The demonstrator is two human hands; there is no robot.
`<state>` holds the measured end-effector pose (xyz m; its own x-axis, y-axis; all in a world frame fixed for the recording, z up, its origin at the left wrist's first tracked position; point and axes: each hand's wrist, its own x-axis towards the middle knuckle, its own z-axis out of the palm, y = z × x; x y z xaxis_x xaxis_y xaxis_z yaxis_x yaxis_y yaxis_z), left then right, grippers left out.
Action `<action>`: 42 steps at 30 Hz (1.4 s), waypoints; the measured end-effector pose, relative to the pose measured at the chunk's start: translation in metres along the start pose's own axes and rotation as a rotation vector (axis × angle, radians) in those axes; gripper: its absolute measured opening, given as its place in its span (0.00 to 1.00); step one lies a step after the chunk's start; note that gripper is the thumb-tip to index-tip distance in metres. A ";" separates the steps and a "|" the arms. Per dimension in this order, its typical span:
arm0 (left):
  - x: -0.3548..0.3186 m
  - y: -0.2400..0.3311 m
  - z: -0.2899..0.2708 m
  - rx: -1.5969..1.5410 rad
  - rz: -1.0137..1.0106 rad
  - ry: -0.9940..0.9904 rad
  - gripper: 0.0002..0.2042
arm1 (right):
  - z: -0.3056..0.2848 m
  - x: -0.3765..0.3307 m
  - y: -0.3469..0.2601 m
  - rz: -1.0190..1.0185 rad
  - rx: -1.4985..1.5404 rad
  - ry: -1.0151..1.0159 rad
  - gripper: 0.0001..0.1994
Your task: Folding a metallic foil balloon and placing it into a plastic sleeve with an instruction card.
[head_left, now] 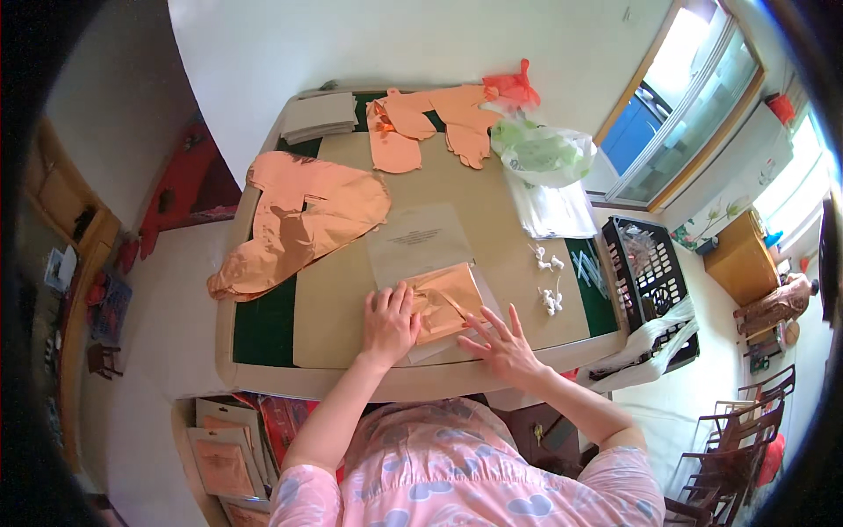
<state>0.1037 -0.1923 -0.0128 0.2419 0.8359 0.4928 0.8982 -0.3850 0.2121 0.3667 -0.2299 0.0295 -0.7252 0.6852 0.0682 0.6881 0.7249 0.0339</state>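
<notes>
A rose-gold foil balloon (450,303), folded into a flat rectangle, lies near the table's front edge. My left hand (388,327) presses on its left side, fingers laid flat and slightly bent. Spread fingers of my right hand (505,350) touch its lower right edge. A pale card or sheet shows from under the foil. Just beyond it is a see-through plastic bag (421,235) with printing on it. At the left, a large flat foil balloon (307,215) lies spread out, creased in places.
More flat foil balloons (421,123) lie at the far side, beside a stack of grey cards (318,117). To the right are plastic bags (549,204), white string bundles (551,300) and pale straws (590,274). A black crate (648,272) stands off the table's right edge.
</notes>
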 end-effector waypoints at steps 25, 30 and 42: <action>0.004 -0.009 0.005 -0.008 -0.005 -0.026 0.16 | 0.001 0.059 -0.004 -0.132 0.047 0.285 0.25; -0.005 -0.023 0.008 -0.651 -0.412 0.339 0.19 | -0.006 0.059 -0.007 -0.033 0.221 0.392 0.22; 0.002 0.043 0.019 -2.409 -0.726 0.226 0.28 | -0.033 0.041 -0.044 0.128 0.478 0.534 0.26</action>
<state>0.1497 -0.1996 -0.0182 0.0778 0.9964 -0.0329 -0.9370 0.0844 0.3391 0.3075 -0.2364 0.0639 -0.4444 0.7269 0.5236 0.5913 0.6771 -0.4381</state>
